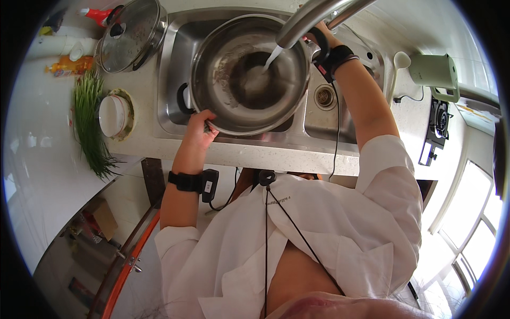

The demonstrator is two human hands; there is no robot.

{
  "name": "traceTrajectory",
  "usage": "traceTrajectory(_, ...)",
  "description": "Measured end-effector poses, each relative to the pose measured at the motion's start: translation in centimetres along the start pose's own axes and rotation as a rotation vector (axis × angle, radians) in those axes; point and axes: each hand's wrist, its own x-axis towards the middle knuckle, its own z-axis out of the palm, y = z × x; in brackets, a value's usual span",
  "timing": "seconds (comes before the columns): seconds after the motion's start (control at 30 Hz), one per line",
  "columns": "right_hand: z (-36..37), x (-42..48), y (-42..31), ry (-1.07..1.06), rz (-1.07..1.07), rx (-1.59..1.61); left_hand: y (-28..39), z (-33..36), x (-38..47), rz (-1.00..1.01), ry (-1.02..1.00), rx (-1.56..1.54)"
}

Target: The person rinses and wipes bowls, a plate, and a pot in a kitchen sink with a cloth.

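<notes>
A large stainless steel pot (pixel 223 79) with black side handles sits tilted over the left bowl of a double sink (pixel 167 115). Water runs into it from the metal faucet (pixel 293 30), and some water lies in its bottom. My left hand (pixel 202 129) grips the pot's near left rim, with a small dark thing, not clear in kind, under the fingers. My right hand (pixel 324 34) reaches behind the faucet at the pot's right handle; the faucet and the handle partly hide its fingers, so its hold cannot be told.
Left of the sink are a glass-lidded pot (pixel 131 36), an orange bottle (pixel 75 65), green chives (pixel 89 123) and white bowls (pixel 113 115). To the right are a ladle (pixel 401 60), a green kettle (pixel 434 71) and a gas stove (pixel 438 123). A cable hangs across the right bowl.
</notes>
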Motion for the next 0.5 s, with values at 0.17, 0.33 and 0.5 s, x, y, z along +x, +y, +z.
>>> traceTrajectory(0.17, -2.4, -0.8, -5.7, -0.138, 0.521, 0.409, 1.5, -1.3, -2.6, 0.335, 0.062, 0.215)
traceTrajectory(0.33, -1.1, -9.5, -5.6, -0.042, 0.461, 0.495, 3.3, 0.3, -5.2, 0.656, 0.145, 0.486)
traceTrajectory(0.5, 0.1, -14.1, -12.5, -0.274, 0.755, 1.284, 5.9, 1.5, -7.1, 0.685, 0.130, 0.671)
